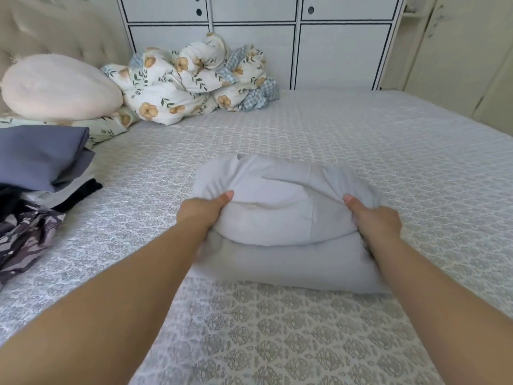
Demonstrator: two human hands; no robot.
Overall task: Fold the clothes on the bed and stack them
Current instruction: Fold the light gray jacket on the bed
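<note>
A pale grey garment (pixel 280 218) lies near the middle of the bed (pixel 361 140), folded over on itself into a thick bundle, its upper layer lifted and rounded above the flatter layer beneath. The left hand (pixel 202 215) grips the left end of that upper layer, thumb laid across the top of the cloth and the other fingers tucked underneath, out of sight. The right hand (pixel 374 220) grips the right end the same way, thumb on top, the cloth bunching into creases where it is pinched. Both forearms reach in from the near edge of the bed.

Well to the left of the garment, at the bed's left edge, sits a stack of folded clothes (pixel 41 159): a blue-grey piece on top, lighter and black pieces below. Just in front of that stack lies a crumpled dark patterned garment (pixel 25 234), not folded. Beyond the stack, toward the padded headboard (pixel 55 29), a pale pink pillow (pixel 58 87) rests on a green-leafed pillow. Right of the pink pillow, far behind the grey garment, a floral quilt (pixel 191 81) with a blue checked lining is heaped against a white cabinet (pixel 255 37). The bed cover carries a repeating grey ornamental pattern.
</note>
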